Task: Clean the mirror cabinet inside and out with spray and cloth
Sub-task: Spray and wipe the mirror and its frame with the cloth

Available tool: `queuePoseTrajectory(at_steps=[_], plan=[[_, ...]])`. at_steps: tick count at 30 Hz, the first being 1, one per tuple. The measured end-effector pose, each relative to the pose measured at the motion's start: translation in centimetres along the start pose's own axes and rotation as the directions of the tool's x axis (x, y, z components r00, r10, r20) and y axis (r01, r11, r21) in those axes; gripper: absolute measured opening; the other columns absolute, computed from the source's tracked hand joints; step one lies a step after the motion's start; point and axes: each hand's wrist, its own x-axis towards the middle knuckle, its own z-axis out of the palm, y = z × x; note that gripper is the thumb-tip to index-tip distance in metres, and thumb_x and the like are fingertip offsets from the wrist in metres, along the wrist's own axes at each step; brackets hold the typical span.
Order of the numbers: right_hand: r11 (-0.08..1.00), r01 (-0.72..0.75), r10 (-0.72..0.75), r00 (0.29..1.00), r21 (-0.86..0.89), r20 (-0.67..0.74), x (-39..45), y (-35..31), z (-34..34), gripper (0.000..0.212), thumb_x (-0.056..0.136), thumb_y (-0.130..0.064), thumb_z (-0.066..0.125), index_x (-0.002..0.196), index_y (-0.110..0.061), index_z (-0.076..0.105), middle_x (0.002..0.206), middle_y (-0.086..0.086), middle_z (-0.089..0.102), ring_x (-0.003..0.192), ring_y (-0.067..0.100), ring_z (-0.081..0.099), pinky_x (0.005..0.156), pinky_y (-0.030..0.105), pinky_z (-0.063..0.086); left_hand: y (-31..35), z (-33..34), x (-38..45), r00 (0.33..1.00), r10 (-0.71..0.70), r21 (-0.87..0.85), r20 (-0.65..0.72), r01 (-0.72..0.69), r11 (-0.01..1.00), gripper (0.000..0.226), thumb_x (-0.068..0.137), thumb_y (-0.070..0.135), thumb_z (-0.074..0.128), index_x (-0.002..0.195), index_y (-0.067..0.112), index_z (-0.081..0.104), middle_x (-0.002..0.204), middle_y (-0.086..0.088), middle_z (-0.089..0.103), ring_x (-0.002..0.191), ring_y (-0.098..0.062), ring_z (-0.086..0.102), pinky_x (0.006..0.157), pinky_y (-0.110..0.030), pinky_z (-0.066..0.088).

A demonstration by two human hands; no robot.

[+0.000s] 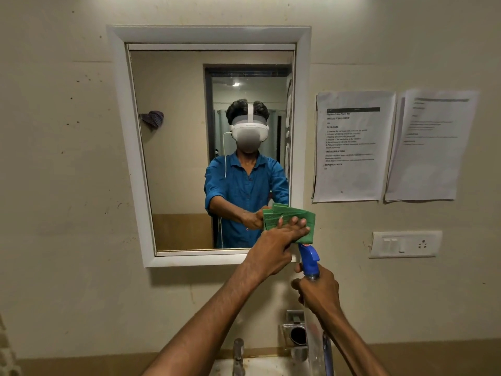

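A white-framed mirror cabinet [130,158] hangs on the beige wall with its door closed. My left hand [276,241] presses a folded green cloth [305,217] flat against the cabinet's lower right corner, fingers straight over the cloth. Just below and to the right, my right hand [320,290] grips a clear spray bottle by the neck; its blue trigger head [309,257] points up toward the cloth. The bottle's body runs down behind my wrist. The mirror reflects a person in a blue shirt holding the cloth.
Two printed sheets [352,145] are taped to the wall right of the cabinet, above a white switch plate [405,244]. Below, a metal holder [296,333], a tap [238,354] and a basin edge sit at the bottom.
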Motion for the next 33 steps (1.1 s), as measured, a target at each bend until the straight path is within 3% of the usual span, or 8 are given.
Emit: queuePoseTrajectory(at_steps=[4, 11, 14, 18, 21, 24, 27, 33], plan=[[1.0, -0.023, 0.023, 1.0, 0.0, -0.019, -0.3, 1.0, 0.5, 0.015, 0.073, -0.002, 0.069, 0.076, -0.015, 0.062, 0.064, 0.013, 0.064, 0.057, 0.029, 0.062, 0.067, 0.05, 0.06, 0.1, 0.6, -0.7, 1.0, -0.009, 0.009, 0.028, 0.008, 1.0, 0.065, 0.085, -0.004, 0.05, 0.144, 0.021, 0.037, 0.152, 0.005, 0.033, 0.143, -0.004, 0.017, 0.121, -0.032, 0.009], [0.998, -0.06, 0.06, 0.998, -0.006, 0.016, -2.4, 3.1, 0.3, 0.032, 0.07, -0.003, 0.071, 0.087, -0.029, 0.065, 0.065, 0.005, 0.067, 0.056, 0.022, 0.064, 0.065, 0.039, 0.057, -0.4, 1.5, -2.0, 0.989, 0.057, 0.249, 0.138, -0.09, 0.964, 0.066, 0.085, -0.003, 0.048, 0.146, 0.018, 0.033, 0.155, 0.004, 0.027, 0.145, -0.008, 0.011, 0.121, -0.031, -0.002], [0.993, -0.117, 0.118, 0.993, 0.026, -0.013, -4.0, 4.8, 0.0, 0.029, 0.074, 0.001, 0.068, 0.087, -0.025, 0.066, 0.062, 0.002, 0.066, 0.051, 0.014, 0.062, 0.055, 0.028, 0.052, -0.8, 1.8, -2.4, 0.96, 0.117, 0.492, 0.256, -0.233, 0.839, 0.069, 0.085, 0.002, 0.05, 0.148, 0.015, 0.025, 0.158, 0.0, 0.019, 0.147, -0.013, 0.007, 0.119, -0.032, -0.007], [0.979, -0.193, 0.194, 0.981, 0.062, -0.022, -5.4, 7.0, -0.4, 0.024, 0.076, 0.001, 0.07, 0.089, -0.02, 0.069, 0.071, 0.007, 0.07, 0.064, 0.023, 0.066, 0.058, 0.028, 0.05, -1.1, 2.6, -2.8, 0.925, 0.191, 0.656, 0.329, -0.37, 0.658, 0.058, 0.092, 0.007, 0.045, 0.147, 0.007, 0.027, 0.155, -0.009, 0.026, 0.146, -0.021, 0.015, 0.117, -0.039, -0.005], [0.978, -0.198, 0.2, 0.98, 0.073, -0.023, -6.0, 7.5, -0.3, 0.022, 0.078, 0.001, 0.071, 0.09, -0.017, 0.07, 0.066, 0.008, 0.071, 0.055, 0.021, 0.065, 0.051, 0.029, 0.051, -1.3, 2.7, -3.0, 0.889, 0.271, 0.748, 0.369, -0.457, 0.482, 0.046, 0.094, 0.013, 0.045, 0.14, 0.007, 0.042, 0.146, -0.009, 0.043, 0.14, -0.023, 0.033, 0.117, -0.043, 0.011], [0.975, -0.198, 0.203, 0.978, 0.099, -0.045, -6.2, 7.4, -0.4, 0.023, 0.074, -0.001, 0.073, 0.086, -0.021, 0.07, 0.07, 0.008, 0.073, 0.063, 0.028, 0.069, 0.064, 0.042, 0.06, -1.2, 2.6, -3.2, 0.842, 0.33, 0.776, 0.426, -0.528, 0.346, 0.04, 0.093, 0.017, 0.048, 0.132, 0.011, 0.053, 0.137, -0.007, 0.054, 0.132, -0.023, 0.045, 0.115, -0.043, 0.026], [0.973, -0.192, 0.201, 0.978, 0.13, -0.055, -6.2, 7.1, -0.4, 0.028, 0.073, -0.001, 0.076, 0.086, -0.024, 0.068, 0.074, 0.01, 0.073, 0.069, 0.032, 0.07, 0.071, 0.047, 0.06, -1.3, 2.7, -3.8, 0.818, 0.372, 0.794, 0.439, -0.547, 0.266, 0.036, 0.094, 0.017, 0.047, 0.128, 0.009, 0.058, 0.134, -0.01, 0.057, 0.129, -0.026, 0.049, 0.114, -0.044, 0.03], [0.979, -0.15, 0.158, 0.986, 0.14, -0.048, -6.5, 6.8, -0.3, 0.032, 0.071, 0.002, 0.075, 0.087, -0.024, 0.067, 0.063, 0.011, 0.069, 0.052, 0.022, 0.063, 0.054, 0.033, 0.052, -3.9, 1.7, -7.5, 0.797, 0.385, 0.8, 0.465, -0.565, 0.204, 0.038, 0.09, 0.01, 0.043, 0.122, 0.009, 0.063, 0.13, -0.008, 0.06, 0.126, -0.022, 0.052, 0.113, -0.037, 0.033]])
